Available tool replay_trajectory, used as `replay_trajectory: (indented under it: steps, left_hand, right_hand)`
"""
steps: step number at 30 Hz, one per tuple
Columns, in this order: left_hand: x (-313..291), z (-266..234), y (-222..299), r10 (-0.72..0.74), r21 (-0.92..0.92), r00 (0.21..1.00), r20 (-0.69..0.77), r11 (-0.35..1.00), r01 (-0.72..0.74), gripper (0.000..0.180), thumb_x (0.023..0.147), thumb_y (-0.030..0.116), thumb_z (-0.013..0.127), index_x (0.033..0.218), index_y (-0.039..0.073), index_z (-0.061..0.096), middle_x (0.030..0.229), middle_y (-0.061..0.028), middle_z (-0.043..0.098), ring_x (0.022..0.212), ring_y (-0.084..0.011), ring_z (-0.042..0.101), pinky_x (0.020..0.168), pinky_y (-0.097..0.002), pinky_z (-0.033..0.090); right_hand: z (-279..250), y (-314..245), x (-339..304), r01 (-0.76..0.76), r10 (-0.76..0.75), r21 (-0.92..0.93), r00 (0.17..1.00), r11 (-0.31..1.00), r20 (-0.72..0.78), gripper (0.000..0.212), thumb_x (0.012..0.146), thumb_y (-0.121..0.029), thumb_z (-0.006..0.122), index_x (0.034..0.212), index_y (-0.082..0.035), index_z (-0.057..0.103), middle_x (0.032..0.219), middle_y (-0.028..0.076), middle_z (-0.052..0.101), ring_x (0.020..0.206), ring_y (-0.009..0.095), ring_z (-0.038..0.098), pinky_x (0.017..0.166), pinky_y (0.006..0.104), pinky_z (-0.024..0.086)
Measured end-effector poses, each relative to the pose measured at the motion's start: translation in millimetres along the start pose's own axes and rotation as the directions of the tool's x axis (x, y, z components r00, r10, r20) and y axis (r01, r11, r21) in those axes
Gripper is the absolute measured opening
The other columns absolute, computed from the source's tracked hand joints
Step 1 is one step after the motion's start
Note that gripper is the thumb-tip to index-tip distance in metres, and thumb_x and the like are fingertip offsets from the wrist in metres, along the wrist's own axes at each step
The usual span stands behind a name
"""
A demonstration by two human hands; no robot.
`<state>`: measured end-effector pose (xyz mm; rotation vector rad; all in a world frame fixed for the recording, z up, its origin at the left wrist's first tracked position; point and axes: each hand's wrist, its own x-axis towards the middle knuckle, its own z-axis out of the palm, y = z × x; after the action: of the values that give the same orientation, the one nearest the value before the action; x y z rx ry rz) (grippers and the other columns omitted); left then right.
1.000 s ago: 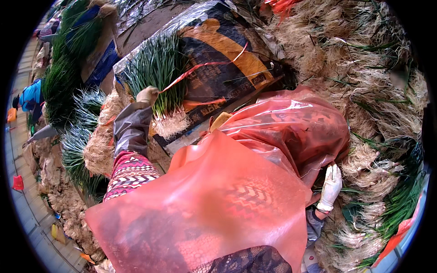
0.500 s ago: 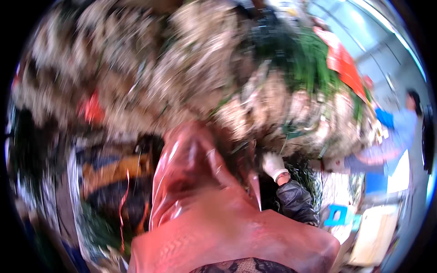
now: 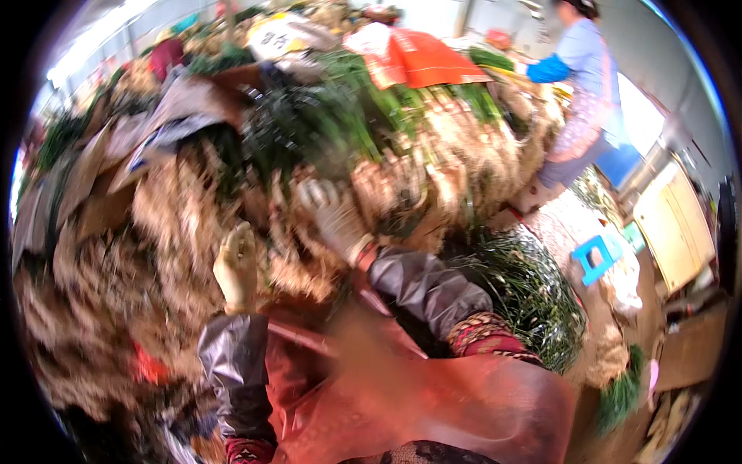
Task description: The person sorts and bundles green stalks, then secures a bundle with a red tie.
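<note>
A high heap of scallion-like stalks (image 3: 410, 182), with dark green leaves and shaggy pale-brown roots, stretches before me. My right hand (image 3: 336, 216), in a whitish glove, reaches onto the root ends with its fingers spread; I see nothing gripped. Beside the hanging roots (image 3: 182, 216) on the left, my left hand (image 3: 236, 271) is raised in a cream glove. Its fingers point up and bend slightly, with nothing visible in them. Both forearms wear shiny grey sleeves. Motion blur softens the leaves beyond my right hand.
An orange-red sheet (image 3: 421, 58) and a white sack (image 3: 290, 35) lie on the heap. Loose greens (image 3: 525, 298) are piled at my right. Farther right are a blue stool (image 3: 597, 259), a pale board (image 3: 674, 224) and a person (image 3: 583, 100) with blue sleeves.
The view has swung toward the right part of the heap. My right hand has come up from low beside the apron onto the roots. My left hand has come into view.
</note>
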<state>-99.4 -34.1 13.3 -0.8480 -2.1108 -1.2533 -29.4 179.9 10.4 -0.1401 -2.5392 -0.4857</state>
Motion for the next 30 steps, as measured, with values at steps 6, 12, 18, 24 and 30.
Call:
replay_trajectory:
  steps: [6, 12, 18, 24, 30]
  left_hand:
    - [68.6, 57.3, -27.6, -0.370, 0.171, 0.846, 0.384, 0.929, 0.329, 0.042, 0.084, 0.038, 0.060, 0.098, -0.002, 0.064, 0.078, -0.0172, 0.066, 0.073, -0.0291, 0.063, 0.071, -0.0419, 0.048]
    - [41.9, -1.2, 42.6, -0.366, -0.674, 0.891, 0.267, 0.590, 0.445, 0.023, 0.084, 0.033, 0.065, 0.089, 0.009, 0.066, 0.065, -0.0020, 0.062, 0.048, -0.0044, 0.048, 0.041, -0.0198, 0.038]
    - [-50.0, 20.3, 87.4, -0.355, -0.598, 0.637, 0.684, 0.226, 0.769, 0.014, 0.089, 0.019, 0.061, 0.077, 0.010, 0.059, 0.063, -0.0030, 0.062, 0.040, -0.0070, 0.049, 0.037, -0.0203, 0.039]
    - [-101.3, 35.4, 65.2, -0.387, -0.514, 0.535, 0.751, 0.168, 0.841, 0.011, 0.089, 0.011, 0.060, 0.092, 0.002, 0.066, 0.074, 0.0026, 0.060, 0.063, -0.0046, 0.051, 0.055, -0.0203, 0.042]
    - [-73.2, 17.2, 78.7, -0.248, -0.548, 0.597, 0.763, 0.242, 0.801, 0.028, 0.093, 0.026, 0.056, 0.086, 0.001, 0.064, 0.066, -0.0039, 0.062, 0.057, -0.0080, 0.054, 0.051, -0.0213, 0.043]
  right_hand:
    - [13.8, -6.2, 6.8, 0.083, -0.055, 0.457, 0.996, 0.886, -0.075, 0.084, 0.075, -0.038, 0.067, 0.142, -0.007, 0.027, 0.140, 0.013, 0.032, 0.127, 0.031, 0.031, 0.107, 0.0504, 0.023]
    - [5.0, 7.0, -0.9, -0.012, 0.027, 0.377, 0.999, 0.926, -0.034, 0.075, 0.074, -0.029, 0.071, 0.137, -0.007, 0.037, 0.138, 0.010, 0.040, 0.127, 0.025, 0.036, 0.108, 0.0420, 0.027]
    - [-14.2, -27.6, -39.5, -0.470, -0.092, 0.764, 0.871, -0.442, 0.482, 0.025, 0.092, -0.019, 0.059, 0.107, 0.001, 0.063, 0.094, 0.005, 0.067, 0.083, 0.009, 0.060, 0.070, 0.0216, 0.049]
    - [-51.4, -32.1, -42.8, -0.557, 0.071, 0.823, 0.830, 0.109, 0.553, 0.023, 0.088, -0.022, 0.064, 0.098, -0.002, 0.066, 0.073, 0.005, 0.067, 0.054, 0.007, 0.056, 0.049, 0.0233, 0.043]
    - [-53.9, -14.5, -35.8, 0.068, 0.074, 0.582, 0.973, 0.811, -0.217, 0.016, 0.082, -0.021, 0.067, 0.070, -0.010, 0.066, 0.052, 0.003, 0.056, 0.044, 0.013, 0.053, 0.042, 0.0297, 0.041]
